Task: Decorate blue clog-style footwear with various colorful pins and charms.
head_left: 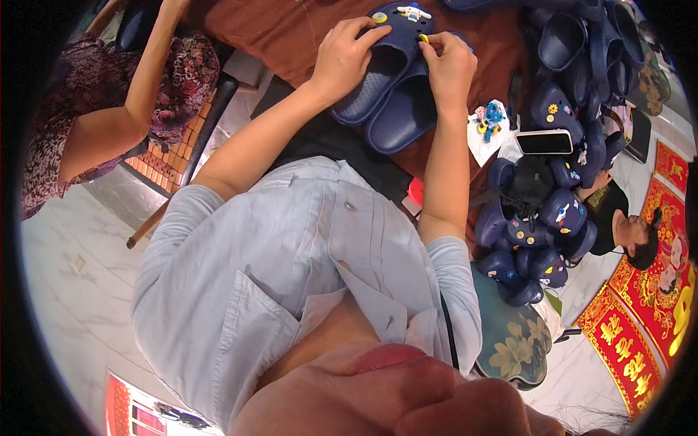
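Observation:
A navy clog (392, 57) with holes in its upper lies on a brown cloth at the top middle. Its upper carries a round yellow charm (379, 17) and a white character charm (414, 12). My left hand (343, 62) grips the clog's left side, fingers bent over the upper beside the round charm; its thumb is mostly hidden. Between the thumb and fingertips of my right hand (449, 69) is a small yellow charm (424, 38), at the upper's right edge. A second navy clog (404, 116) lies against the first, partly beneath my right hand.
Right of my forearm, small colourful charms (491, 120) lie on white paper, next to a phone (544, 142). Several navy clogs (563, 211) are piled along the right side. On the left sits a person in a patterned garment (174, 87); another person (618, 225) is at the far right.

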The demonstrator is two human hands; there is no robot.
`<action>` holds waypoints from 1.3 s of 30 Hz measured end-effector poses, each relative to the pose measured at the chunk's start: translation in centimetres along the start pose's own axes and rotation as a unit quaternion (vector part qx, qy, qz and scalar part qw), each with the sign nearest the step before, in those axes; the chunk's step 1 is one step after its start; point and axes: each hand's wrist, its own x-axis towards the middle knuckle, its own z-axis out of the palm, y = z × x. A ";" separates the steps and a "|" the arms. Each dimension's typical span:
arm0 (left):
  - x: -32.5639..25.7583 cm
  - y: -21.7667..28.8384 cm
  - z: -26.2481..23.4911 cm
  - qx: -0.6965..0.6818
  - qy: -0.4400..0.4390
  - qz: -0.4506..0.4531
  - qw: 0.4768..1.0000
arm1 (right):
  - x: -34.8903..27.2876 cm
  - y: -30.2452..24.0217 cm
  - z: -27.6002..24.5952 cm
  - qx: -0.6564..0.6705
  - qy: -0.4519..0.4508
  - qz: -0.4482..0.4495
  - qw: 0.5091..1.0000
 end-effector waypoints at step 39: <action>0.2 0.1 0.0 0.000 0.002 0.018 1.000 | -2.4 -0.5 -1.5 -0.079 0.022 -0.074 0.994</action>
